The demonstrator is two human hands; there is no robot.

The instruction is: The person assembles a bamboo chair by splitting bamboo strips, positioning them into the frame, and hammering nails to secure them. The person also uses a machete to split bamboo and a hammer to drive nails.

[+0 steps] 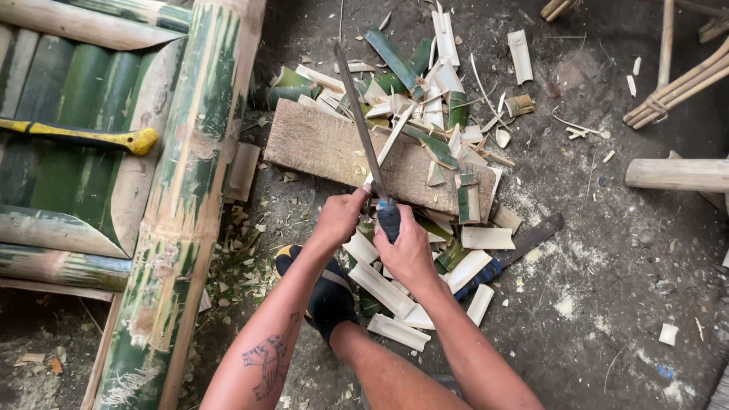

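Right hand [408, 247] clamped on long knife [361, 114] handle, blade running up-left from grip; left hand [339, 216] pinches thin bamboo strip [392, 140] upright beside blade over wooden board [319, 144].

a wooden plank [326, 148] lies on the ground [607, 304] with a heap of bamboo offcuts [425, 99] on and behind it. split bamboo poles [182, 197] lie to its left, a hammer [91, 137] resting on them. a second blade [516, 247] lies right of the plank, among cut bamboo slats [395, 296].

Bare arms, a dark tattoo [267, 363] on the left forearm, a black sock [328, 298] with yellow toe.
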